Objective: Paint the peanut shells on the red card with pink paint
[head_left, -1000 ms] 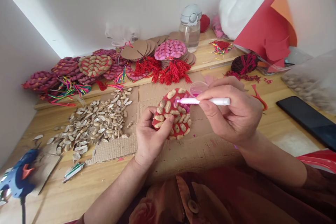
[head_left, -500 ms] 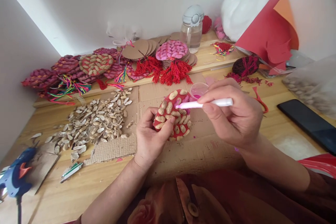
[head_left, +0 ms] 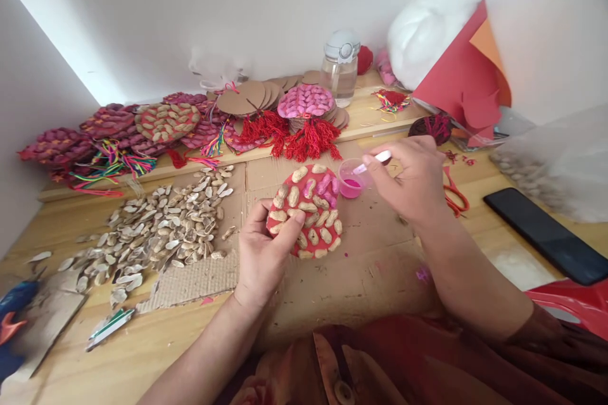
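My left hand (head_left: 266,250) holds a red disc (head_left: 311,212) covered with peanut shells, its thumb on the front. Several shells at the disc's upper right are painted pink; the others are plain tan. In my right hand (head_left: 411,180) is a white pen-like brush (head_left: 373,162), pinched between thumb and fingers. Its tip points down to the left at a small clear cup (head_left: 351,180) of pink paint, just right of the disc. Whether the tip touches the paint I cannot tell.
Loose shells (head_left: 156,234) lie on the left, near a blue glue gun (head_left: 16,316). Behind stand tasselled discs (head_left: 306,101) and a bottle (head_left: 341,69). To the right are scissors (head_left: 456,199), a phone (head_left: 546,234) and a bag of peanuts (head_left: 536,171).
My right hand has moved the brush off the painted shells, back and right to the paint cup. My left hand still holds the disc. The view has shifted slightly.
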